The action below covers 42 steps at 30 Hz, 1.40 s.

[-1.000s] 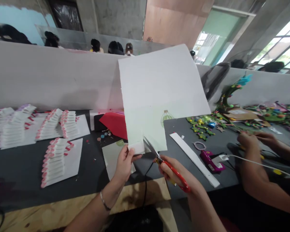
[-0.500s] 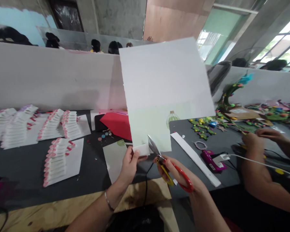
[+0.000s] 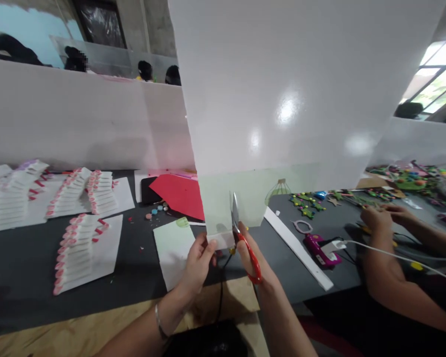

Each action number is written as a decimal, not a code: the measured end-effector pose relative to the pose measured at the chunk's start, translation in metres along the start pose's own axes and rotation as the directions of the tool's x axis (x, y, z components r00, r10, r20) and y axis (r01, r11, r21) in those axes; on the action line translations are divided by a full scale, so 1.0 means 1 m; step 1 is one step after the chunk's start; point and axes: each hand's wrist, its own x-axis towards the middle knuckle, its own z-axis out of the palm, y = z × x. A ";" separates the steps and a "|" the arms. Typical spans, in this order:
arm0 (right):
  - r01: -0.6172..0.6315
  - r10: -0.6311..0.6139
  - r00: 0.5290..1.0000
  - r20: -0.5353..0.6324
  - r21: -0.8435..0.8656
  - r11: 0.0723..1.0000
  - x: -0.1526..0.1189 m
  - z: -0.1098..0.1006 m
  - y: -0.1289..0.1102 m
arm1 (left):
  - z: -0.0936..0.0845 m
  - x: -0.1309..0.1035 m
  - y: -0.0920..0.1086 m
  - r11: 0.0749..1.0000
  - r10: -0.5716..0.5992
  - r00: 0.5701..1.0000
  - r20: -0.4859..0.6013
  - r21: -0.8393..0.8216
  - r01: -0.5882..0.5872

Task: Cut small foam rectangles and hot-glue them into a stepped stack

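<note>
A large pale sheet (image 3: 245, 124) with a greenish lower part and a small drawing stands up in front of me. My left hand (image 3: 199, 262) pinches its lower left corner, where a small white piece (image 3: 221, 241) lies against it. My right hand (image 3: 258, 258) is closed round the red-handled scissors (image 3: 251, 258), which point upward. Their blades overlap the sheet's lower part, just right of the white piece. A smaller pale green and white sheet (image 3: 174, 248) lies on the table left of my left hand.
Rows of white-and-pink pieces (image 3: 76, 253) lie at the left. A red sheet (image 3: 178, 193) is behind. To the right are a white strip (image 3: 301, 250), a purple power strip (image 3: 321, 250), green decorations (image 3: 306, 203) and a co-worker's hands (image 3: 379, 216).
The large sheet has come closer and fills more of the upper view. My right hand has moved left and turned the scissors more upright. My left hand still holds the corner.
</note>
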 end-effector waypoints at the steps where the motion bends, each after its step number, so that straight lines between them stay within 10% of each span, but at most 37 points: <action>1: 0.005 -0.006 1.000 0.021 0.006 1.000 0.001 0.000 -0.002 | 0.000 0.000 0.000 1.000 -0.017 1.000 -0.003 -0.024 0.017; 42: -0.185 0.176 0.975 -0.138 -0.063 0.981 0.010 0.007 0.010 | -0.001 0.001 0.003 0.995 -0.087 0.992 0.091 -0.031 0.090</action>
